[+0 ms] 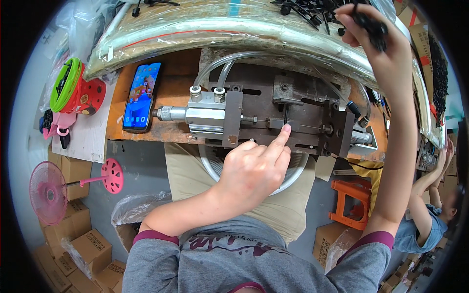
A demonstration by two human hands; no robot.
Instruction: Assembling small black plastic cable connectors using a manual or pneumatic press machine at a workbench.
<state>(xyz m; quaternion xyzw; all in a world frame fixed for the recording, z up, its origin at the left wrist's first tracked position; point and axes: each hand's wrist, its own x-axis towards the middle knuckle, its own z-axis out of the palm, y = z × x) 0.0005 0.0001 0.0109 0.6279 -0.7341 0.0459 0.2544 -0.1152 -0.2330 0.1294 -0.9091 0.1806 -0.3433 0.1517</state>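
My left hand (pixel 259 163) lies over the front of a dark metal fixture (pixel 254 80). Its index finger reaches out, and the tip touches the lower end of a thin black rod (pixel 286 113) set under a small clamp block (pixel 285 89). The other fingers curl in, so what lies beneath them is hidden. Raised at the upper right, my right hand (pixel 359 27) is closed on a bunch of black plastic parts (pixel 373 33). A silver air cylinder (pixel 205 119) forms the fixture's left side.
More black stemmed parts (pixel 312 12) lie on a plastic-wrapped shelf (pixel 215 31) behind the fixture. Clear hoses (pixel 229 57) arch above the cylinder. A phone (pixel 141 97), a red bucket (pixel 90 95) and a pink fan (pixel 49 193) are left; an orange stool (pixel 349 202) and a co-worker (pixel 425 224) are right.
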